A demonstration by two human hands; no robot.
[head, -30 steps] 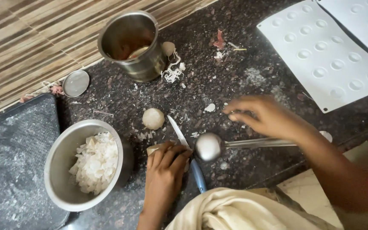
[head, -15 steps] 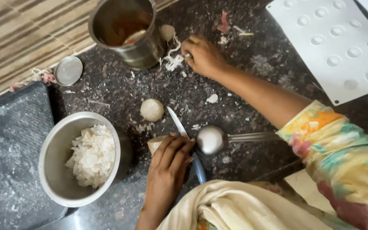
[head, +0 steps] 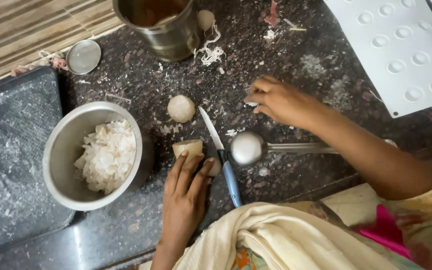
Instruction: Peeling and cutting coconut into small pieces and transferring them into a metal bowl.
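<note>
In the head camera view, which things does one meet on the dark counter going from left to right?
Steel bowl of white pieces → left hand on the cut pale piece → blue-handled knife → steel ladle → right hand → white dimpled tray.

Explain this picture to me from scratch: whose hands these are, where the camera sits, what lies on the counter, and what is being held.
There is no machine here: a person works with two bare hands, filmed by one camera worn on the head and looking down. The left hand rests its fingers on a pale cut chunk on the dark speckled stone counter. The right hand pinches a small white scrap between its fingertips. Between the two hands lie a blue-handled knife and a round steel ladle. A steel bowl of white chopped pieces stands to the left, a peeled round ball above it, a tall steel cup at the top, and a white dimpled tray at the right.
</note>
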